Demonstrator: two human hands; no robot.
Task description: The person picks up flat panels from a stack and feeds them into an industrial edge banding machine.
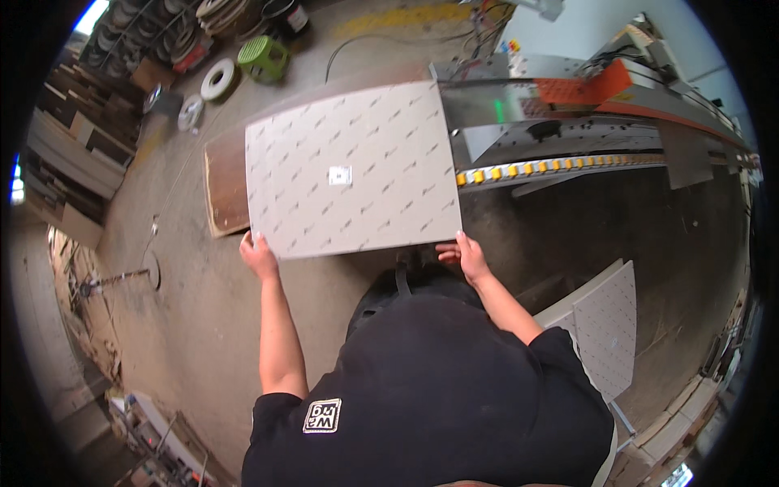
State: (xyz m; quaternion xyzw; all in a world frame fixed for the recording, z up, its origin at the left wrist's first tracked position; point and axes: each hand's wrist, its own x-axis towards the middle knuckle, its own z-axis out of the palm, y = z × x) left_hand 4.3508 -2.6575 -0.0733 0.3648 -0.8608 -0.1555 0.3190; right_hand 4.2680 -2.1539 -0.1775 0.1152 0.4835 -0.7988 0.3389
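Observation:
A large light-grey panel (381, 195) with a repeated dark print and a small white label (340, 175) is in front of me. My left hand (260, 256) grips its near left corner, thumb on top and the other fingers at the edge or beneath. At the near right corner my right hand (466, 255) has its thumb on the panel's face, with some fingers showing below the edge. Under the panel's left side, a brown board (225, 187) sticks out. The panel's far right corner reaches the end of a long machine (560, 105).
Along the machine runs a rail with yellow pieces (535, 169), and an orange guard (584, 88) sits above. More printed panels (604, 325) stand at my right. A green stool (264, 58), a white roll (219, 79) and stacked boards (77, 162) are at the far left.

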